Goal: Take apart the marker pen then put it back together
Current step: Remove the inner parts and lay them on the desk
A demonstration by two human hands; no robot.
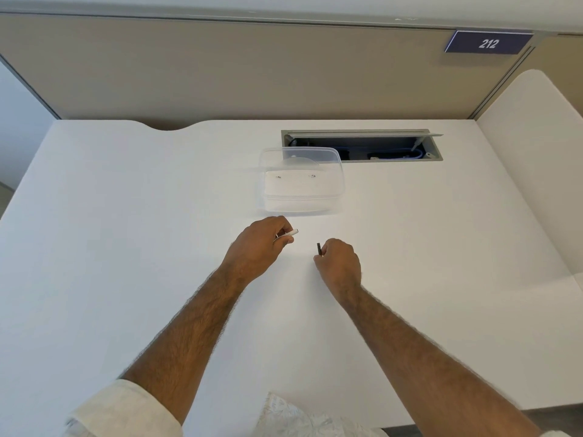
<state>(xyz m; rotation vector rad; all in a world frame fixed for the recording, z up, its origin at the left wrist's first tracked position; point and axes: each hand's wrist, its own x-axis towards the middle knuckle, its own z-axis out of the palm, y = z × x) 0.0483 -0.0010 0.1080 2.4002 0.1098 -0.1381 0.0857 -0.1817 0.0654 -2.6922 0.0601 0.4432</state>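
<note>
Pen's apart: my left hand [257, 244] pinches white barrel [288, 234], right hand [339, 263] pinches dark cap [319, 249]. Next, prob. line them up, push together.

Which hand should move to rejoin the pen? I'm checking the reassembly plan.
Probably the right hand: it pinches the small dark piece, lighter to steer. The left hand grips the white marker body, its open end pointing toward the right, so it can stay steady.
</note>
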